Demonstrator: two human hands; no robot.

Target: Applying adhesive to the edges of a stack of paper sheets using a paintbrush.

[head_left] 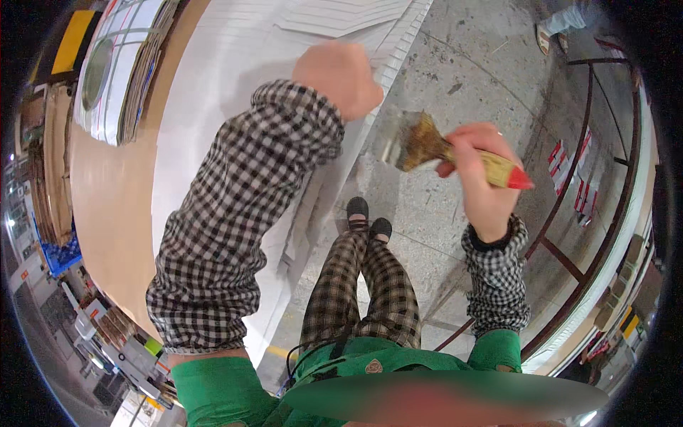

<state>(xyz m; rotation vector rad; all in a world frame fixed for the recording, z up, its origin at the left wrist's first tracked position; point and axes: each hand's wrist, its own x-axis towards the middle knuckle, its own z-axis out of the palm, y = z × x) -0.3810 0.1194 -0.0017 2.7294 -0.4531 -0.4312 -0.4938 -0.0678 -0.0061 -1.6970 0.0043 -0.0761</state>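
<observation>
In my right hand [484, 160] is a flat paintbrush [421, 142], its yellow handle with a red end wrapped by my fingers. The brush's wide, stained head points left, toward the table edge, and hangs over the floor. My left hand [338, 78] rests over the right part of a layer of white paper sheets [213, 92]. It is blurred, and its fingers are turned under and hidden from me. Along the table's right side the sheets lie staggered, their edges showing as narrow strips [402, 53].
A brown tabletop [107, 213] lies beneath the sheets. On its far left stands a stack of printed sheets [124, 71]. Right of me is a dark red metal frame [576, 263], with red-and-white pieces [585, 203] near it. Another person's foot [544, 39] shows at the far right.
</observation>
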